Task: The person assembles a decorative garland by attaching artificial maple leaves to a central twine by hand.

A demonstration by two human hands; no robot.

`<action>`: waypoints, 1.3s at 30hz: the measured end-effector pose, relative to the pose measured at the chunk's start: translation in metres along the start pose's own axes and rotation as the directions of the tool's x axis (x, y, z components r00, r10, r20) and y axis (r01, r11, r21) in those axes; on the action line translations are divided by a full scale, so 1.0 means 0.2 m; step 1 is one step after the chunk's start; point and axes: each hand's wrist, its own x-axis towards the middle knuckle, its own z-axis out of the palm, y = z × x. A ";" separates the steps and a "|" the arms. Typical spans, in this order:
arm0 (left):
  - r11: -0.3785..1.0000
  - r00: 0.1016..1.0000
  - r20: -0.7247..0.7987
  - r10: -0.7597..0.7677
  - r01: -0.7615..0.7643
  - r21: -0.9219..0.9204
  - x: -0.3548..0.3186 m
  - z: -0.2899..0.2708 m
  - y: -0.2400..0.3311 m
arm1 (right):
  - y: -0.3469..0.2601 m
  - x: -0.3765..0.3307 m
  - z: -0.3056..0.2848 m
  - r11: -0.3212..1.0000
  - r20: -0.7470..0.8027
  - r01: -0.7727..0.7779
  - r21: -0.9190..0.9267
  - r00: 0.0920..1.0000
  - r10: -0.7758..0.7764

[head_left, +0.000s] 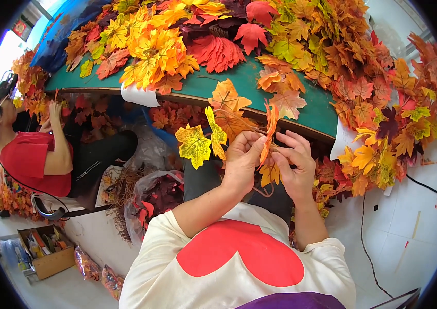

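Observation:
In front of my chest, my left hand (242, 164) is closed on a brown-stemmed garland of artificial maple leaves. Yellow-green leaves (194, 146) and orange leaves (228, 98) stick out on its far and left sides. My right hand (296, 164) meets it from the right, thumb and fingers pinched by an orange maple leaf (270, 129) seen nearly edge-on between both hands. Exactly what the right fingertips grip is partly hidden. Below the hands hangs a thin brown looped stem (264, 192), with another orange-yellow leaf (269, 174) beside it.
A green table (203, 85) heaped with yellow, red and orange leaves stands ahead. Leaf garlands (367, 154) hang over its right side. At left sits a person in a red shirt (32, 159). A plastic bag (159, 198), an open box (53, 257) and a black cable (365, 247) are on the floor.

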 end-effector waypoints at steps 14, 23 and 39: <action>0.994 0.998 0.056 0.003 -0.009 0.107 -0.01 0.00 0.00 | -0.04 0.03 -0.03 0.983 0.030 0.111 -0.144 0.994 -0.107; 0.983 0.995 0.098 0.035 -0.052 0.174 -0.02 -0.04 -0.03 | -0.04 0.03 -0.02 0.989 0.047 0.114 -0.091 0.993 -0.110; 0.982 0.982 0.019 -0.187 0.188 -0.020 0.01 -0.01 0.06 | 0.07 0.17 0.02 0.975 0.293 -0.093 0.204 0.956 0.030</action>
